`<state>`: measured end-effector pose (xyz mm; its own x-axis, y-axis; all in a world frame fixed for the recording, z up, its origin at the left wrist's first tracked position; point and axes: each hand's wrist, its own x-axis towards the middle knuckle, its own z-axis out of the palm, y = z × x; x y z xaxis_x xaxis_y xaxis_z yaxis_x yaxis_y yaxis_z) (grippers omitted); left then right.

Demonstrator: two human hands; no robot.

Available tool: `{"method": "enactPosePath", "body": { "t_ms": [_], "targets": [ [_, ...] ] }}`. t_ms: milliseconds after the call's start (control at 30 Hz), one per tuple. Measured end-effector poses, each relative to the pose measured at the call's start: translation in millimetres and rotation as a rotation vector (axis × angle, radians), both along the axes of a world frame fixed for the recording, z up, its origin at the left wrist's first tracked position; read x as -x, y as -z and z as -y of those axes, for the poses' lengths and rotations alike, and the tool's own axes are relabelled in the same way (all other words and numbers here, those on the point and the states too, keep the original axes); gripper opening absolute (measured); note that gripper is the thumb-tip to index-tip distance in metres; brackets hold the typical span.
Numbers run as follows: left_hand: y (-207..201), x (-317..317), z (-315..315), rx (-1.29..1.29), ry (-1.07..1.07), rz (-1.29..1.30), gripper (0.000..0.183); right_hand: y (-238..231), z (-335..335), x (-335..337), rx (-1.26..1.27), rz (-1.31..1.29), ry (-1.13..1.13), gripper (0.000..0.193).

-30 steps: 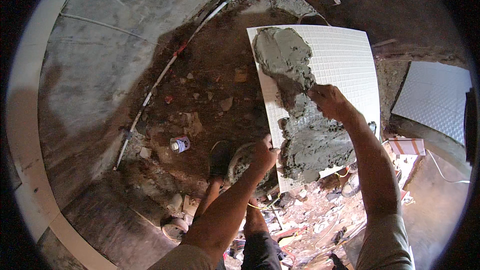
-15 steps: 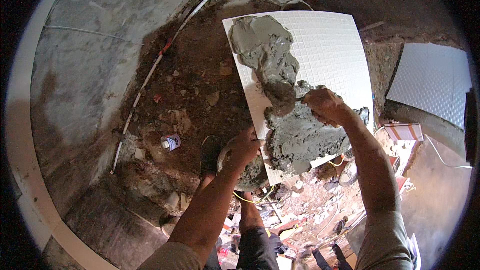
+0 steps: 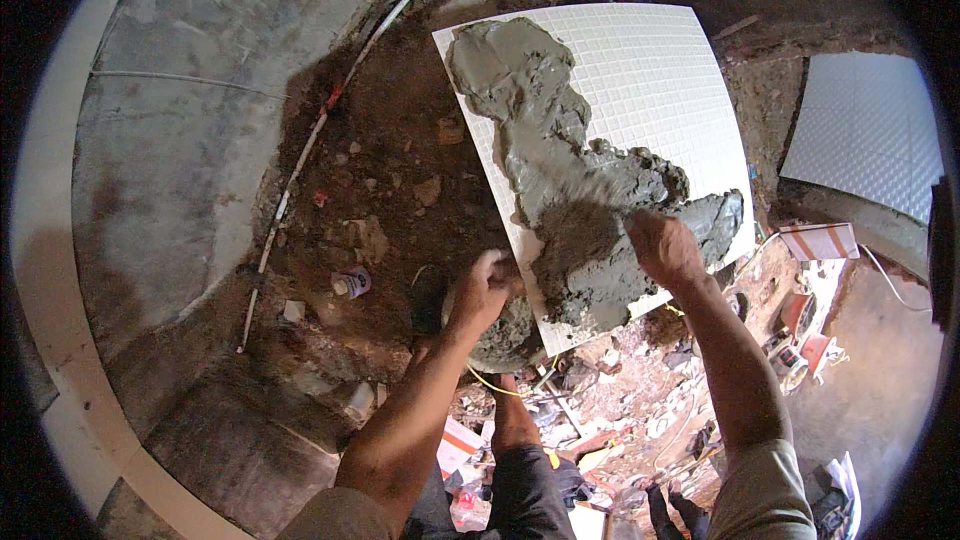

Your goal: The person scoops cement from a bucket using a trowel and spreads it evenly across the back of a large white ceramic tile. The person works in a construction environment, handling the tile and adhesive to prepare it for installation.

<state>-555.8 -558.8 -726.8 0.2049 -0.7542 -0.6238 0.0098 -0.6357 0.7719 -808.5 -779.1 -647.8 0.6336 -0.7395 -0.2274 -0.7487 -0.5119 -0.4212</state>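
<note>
A large white tile [image 3: 640, 70] with a grid-patterned face lies tilted in front of me. Grey wet mortar [image 3: 540, 130] covers its left side and lower part in an uneven layer. My right hand [image 3: 664, 252] is closed over the mortar, on what appears to be a trowel [image 3: 590, 230]; its blade is a brownish blur. At the tile's lower left edge my left hand [image 3: 482, 292] is curled, its fingertips at the edge and partly smeared. Beneath that hand is a round container [image 3: 500, 340] of mortar, partly hidden by the tile.
A pale pipe [image 3: 300, 160] runs along the left wall's foot. On the dirt floor lies a small white can [image 3: 351, 283]. Another textured sheet [image 3: 860, 130] leans at the right beside a striped box [image 3: 818, 242]. Rubble and cables [image 3: 620, 410] spread near my feet.
My right hand has moved slightly down and right, and the blurred blade has swept lower across the mortar. The mortar's shape has shifted. My left hand stays by the tile's edge.
</note>
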Motion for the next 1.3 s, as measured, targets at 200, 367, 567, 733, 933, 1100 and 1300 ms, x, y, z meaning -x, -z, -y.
{"method": "enactPosePath", "body": {
  "t_ms": [200,367,567,733,933,1100,1300],
  "targets": [
    [-75,-10,-153,-0.086,0.271,0.292,0.038,-12,26,-77,-0.976,0.229,0.664,0.038],
    [-180,-30,-275,-0.274,0.616,0.347,0.041,-41,54,-105,-0.809,-0.026,0.406,0.039],
    [-203,-25,-308,-0.239,0.496,0.524,0.037,-41,29,-60,-0.886,-0.368,0.172,0.038],
    [-213,-25,-268,-0.404,0.687,0.577,0.036,-46,-50,3,-0.615,0.110,0.012,0.027],
    [-193,-21,-278,-0.403,0.698,0.595,0.034,-35,-68,-16,-0.150,-0.215,0.255,0.025],
    [-203,-21,-243,-0.517,0.778,0.561,0.030,-35,-24,-38,-0.050,-0.286,0.475,0.025],
    [-195,-27,-266,-0.408,0.783,0.672,0.028,-15,-30,40,-0.002,-0.318,0.707,0.028]
  ]
}}
